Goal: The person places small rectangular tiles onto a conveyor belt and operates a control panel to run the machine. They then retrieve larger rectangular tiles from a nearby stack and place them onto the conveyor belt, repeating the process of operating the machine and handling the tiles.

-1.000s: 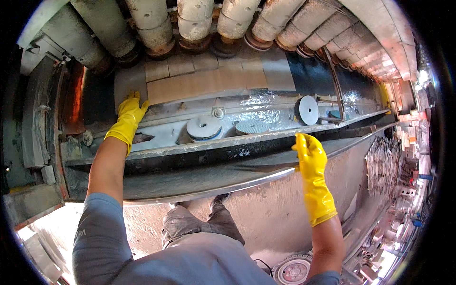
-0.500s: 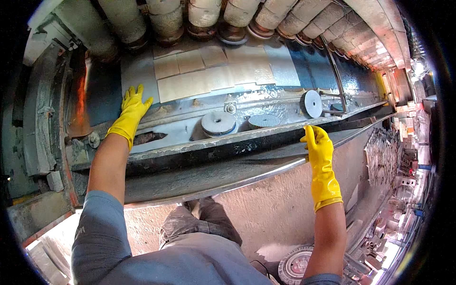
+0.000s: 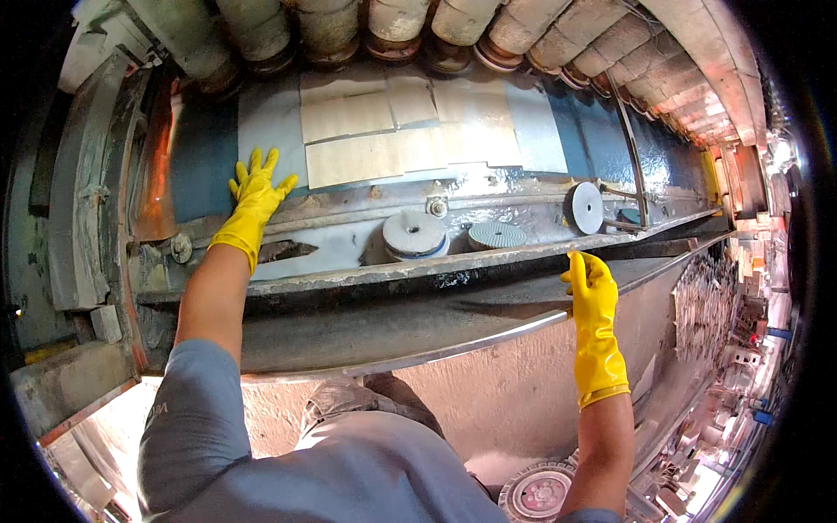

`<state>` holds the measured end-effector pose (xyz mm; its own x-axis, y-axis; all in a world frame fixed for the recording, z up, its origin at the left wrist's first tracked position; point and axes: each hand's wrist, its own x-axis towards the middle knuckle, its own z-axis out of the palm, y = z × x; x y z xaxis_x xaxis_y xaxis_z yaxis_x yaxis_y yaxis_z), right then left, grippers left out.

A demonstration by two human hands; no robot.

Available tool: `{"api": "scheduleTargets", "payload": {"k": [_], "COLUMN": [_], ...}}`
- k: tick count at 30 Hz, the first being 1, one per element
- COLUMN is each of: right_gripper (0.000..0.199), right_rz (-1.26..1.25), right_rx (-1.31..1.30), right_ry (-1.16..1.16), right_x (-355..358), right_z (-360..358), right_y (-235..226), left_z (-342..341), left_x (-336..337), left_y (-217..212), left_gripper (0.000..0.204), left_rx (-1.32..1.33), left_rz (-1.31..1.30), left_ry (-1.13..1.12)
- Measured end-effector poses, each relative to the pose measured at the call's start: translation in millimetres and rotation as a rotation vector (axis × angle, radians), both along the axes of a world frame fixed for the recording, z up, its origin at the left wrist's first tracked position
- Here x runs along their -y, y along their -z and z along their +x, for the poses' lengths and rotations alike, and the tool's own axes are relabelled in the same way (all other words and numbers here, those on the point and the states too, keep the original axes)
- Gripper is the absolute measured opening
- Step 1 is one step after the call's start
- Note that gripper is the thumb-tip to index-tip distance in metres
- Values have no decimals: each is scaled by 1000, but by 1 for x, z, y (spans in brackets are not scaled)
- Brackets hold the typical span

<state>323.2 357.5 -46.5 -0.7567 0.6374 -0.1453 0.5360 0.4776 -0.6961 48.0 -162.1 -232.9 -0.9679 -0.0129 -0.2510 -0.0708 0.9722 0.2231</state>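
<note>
My left hand, in a yellow rubber glove, lies with its fingers spread on the near end of a pale grey slab. Beside that slab several cream stone tiles lie close together on a wet blue-grey bed. My right hand, gloved the same way, hovers by the metal rim of the trough. Its fingers are curled in toward the thumb, and nothing shows between them. A round grey disc stands on edge beyond this hand.
Along the near ledge sit a thick round disc with a centre hole and a ribbed disc. A row of large cylindrical machine heads hangs over the bed's far side. A metal bar crosses the bed at right. A wheel is on the floor.
The view has shifted slightly, so the bed and tiles appear further right. My left hand stays on the slab with its fingers more spread. My right hand sits slightly lower in view, still curled.
</note>
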Motion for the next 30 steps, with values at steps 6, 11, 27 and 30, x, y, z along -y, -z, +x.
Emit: {"api": "scheduleTargets", "payload": {"k": [6,11,27,30], "right_gripper": [38,40,45,46], "right_rz": [42,14,38,77], "right_rx": [43,24,68,99], "right_ry": [-24,-1,-32,-23], "right_x": [-3,-13,-7,-7], "right_z": [-4,-2,-8,-7], "right_y": [4,12,4,3], "left_z": [-2,-11,-2,1], "left_x": [11,10,0,1], "left_y": [19,18,8,13], "left_gripper": [83,81,70,68], "left_rx": [-76,-50,22,-14], "left_rz": [-17,-67,-142,-155], "left_ry": [66,142,142,178]}}
